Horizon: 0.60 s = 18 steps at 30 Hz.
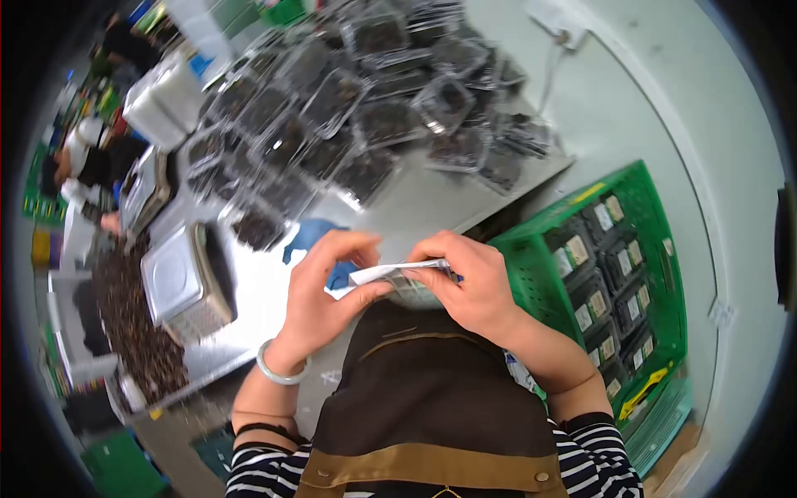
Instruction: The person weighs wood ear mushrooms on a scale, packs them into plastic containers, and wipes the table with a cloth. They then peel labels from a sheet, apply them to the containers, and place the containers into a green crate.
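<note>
In front of the brown apron (pixel 415 390), my right hand (pixel 477 286) pinches a thin white strip of labels (pixel 386 272) between thumb and fingers. The strip's other end lies in my left hand (pixel 328 278), its thumb against the lower side and its fingers curled above, slightly blurred. Printed detail hangs under the strip, too blurred to read. Just behind my left hand, a blue cloth (pixel 314 235) rests on the metal table (pixel 386 206). Nearby sits a clear plastic box with dark contents (pixel 256 228).
Many clear boxes (pixel 332 100) are heaped at the table's back. At right, a green crate (pixel 519 270) holds labelled boxes (pixel 591 307). A scale (pixel 178 278) and a dark loose pile (pixel 137 324) are at left; a person (pixel 87 153) is beyond.
</note>
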### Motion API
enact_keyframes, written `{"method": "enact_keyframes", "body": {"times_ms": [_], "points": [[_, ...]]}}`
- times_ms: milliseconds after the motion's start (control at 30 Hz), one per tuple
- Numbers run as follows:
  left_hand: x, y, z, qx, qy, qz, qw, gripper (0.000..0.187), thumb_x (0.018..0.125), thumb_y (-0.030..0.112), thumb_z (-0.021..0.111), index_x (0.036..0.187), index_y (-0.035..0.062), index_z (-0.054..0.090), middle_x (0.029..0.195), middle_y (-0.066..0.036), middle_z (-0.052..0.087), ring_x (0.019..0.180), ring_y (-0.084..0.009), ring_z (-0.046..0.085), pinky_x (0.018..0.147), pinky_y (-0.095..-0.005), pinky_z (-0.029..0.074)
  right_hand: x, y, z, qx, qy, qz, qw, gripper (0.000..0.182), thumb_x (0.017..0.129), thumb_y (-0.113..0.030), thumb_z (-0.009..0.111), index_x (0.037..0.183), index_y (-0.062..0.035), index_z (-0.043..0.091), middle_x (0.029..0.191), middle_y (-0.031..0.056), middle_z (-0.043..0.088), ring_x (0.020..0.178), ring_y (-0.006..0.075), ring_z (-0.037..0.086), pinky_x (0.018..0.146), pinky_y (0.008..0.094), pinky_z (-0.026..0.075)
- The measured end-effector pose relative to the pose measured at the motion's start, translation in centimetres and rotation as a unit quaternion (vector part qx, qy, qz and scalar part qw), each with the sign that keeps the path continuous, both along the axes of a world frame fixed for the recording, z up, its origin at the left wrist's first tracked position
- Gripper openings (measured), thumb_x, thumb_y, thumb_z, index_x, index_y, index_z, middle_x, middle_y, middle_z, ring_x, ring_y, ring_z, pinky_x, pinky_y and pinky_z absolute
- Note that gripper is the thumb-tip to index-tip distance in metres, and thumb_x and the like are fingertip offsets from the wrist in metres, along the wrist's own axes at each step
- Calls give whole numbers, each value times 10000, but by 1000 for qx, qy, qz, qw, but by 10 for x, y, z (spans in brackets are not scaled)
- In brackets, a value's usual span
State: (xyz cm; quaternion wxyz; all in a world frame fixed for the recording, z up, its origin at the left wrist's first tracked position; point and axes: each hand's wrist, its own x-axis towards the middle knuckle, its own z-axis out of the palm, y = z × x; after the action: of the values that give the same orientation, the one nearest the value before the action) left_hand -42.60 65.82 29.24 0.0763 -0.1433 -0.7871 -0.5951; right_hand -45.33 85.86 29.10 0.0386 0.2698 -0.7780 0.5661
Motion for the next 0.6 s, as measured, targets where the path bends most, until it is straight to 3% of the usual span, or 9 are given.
{"method": "enact_keyframes", "body": {"times_ms": [33, 67, 200, 300, 333, 433, 467, 567, 600], "points": [[-2, 12, -6, 33, 0, -13, 999, 296, 794, 32, 734, 1061, 3, 608, 919, -70, 626, 803, -142, 603, 716, -263, 496, 5, 12, -3, -21, -25, -43, 999, 150, 788, -42, 739, 895, -9, 638, 746, 77, 645, 636, 147, 614, 547, 271, 459], [-2, 30, -7, 79, -9, 6, 997, 216, 817, 32, 725, 1002, -9, 622, 867, -46, 635, 750, -84, 588, 665, -221, 482, 10, 26, 1, -17, -45, -71, 996, 140, 785, -56, 749, 866, -5, 646, 724, 74, 648, 620, 135, 614, 540, 263, 456], [-13, 73, -4, 144, -137, -66, 978, 72, 862, 41, 689, 885, -14, 648, 696, 27, 613, 658, -26, 541, 573, -176, 418, 31, 79, 10, 13, -50, -150, 987, 166, 761, -102, 787, 798, -1, 660, 650, 60, 642, 559, 112, 601, 517, 241, 437], [-17, 100, -7, 145, -138, -99, 975, 68, 885, 53, 663, 887, -14, 651, 691, 28, 614, 667, -28, 539, 579, -182, 420, 43, 102, 7, -3, -34, -217, 976, 190, 751, -121, 801, 754, -4, 651, 625, 56, 629, 542, 105, 591, 497, 231, 416], [-22, 104, -9, 107, -117, -124, 980, 78, 897, 46, 638, 944, -17, 643, 764, 12, 644, 715, -41, 568, 627, -194, 449, 48, 108, 5, -2, -26, -245, 969, 226, 759, -144, 800, 718, -2, 630, 585, 65, 594, 499, 100, 537, 465, 247, 379], [-19, 141, 7, 243, -222, -180, 927, 145, 885, 15, 636, 1025, -19, 620, 868, -17, 671, 784, -66, 605, 693, -218, 480, 59, 125, -3, 31, -20, -301, 953, 263, 774, -162, 792, 685, 1, 607, 556, 80, 557, 464, 103, 469, 440, 268, 335], [-18, 149, 3, 229, -231, -211, 922, 215, 878, 9, 647, 1085, -22, 595, 945, -41, 677, 835, -80, 622, 736, -227, 494, 61, 128, -8, 11, -20, -316, 948, 276, 790, -171, 780, 675, 4, 599, 534, 86, 522, 450, 112, 425, 430, 288, 308], [-21, 160, -2, 213, -261, -218, 916, 140, 872, 1, 657, 1001, -18, 607, 923, -51, 670, 836, -83, 616, 763, -230, 490, 66, 142, -12, 46, -13, -305, 951, 279, 784, -170, 781, 667, 4, 598, 535, 80, 523, 443, 138, 451, 440, 286, 342], [-23, 163, 0, 211, -267, -216, 915, 140, 864, 1, 671, 991, -13, 612, 909, -45, 671, 836, -75, 616, 750, -217, 489, 64, 146, -9, 42, -6, -288, 957, 292, 731, -206, 811, 759, -8, 598, 562, 94, 505, 462, 204, 493, 454, 324, 380]]}}
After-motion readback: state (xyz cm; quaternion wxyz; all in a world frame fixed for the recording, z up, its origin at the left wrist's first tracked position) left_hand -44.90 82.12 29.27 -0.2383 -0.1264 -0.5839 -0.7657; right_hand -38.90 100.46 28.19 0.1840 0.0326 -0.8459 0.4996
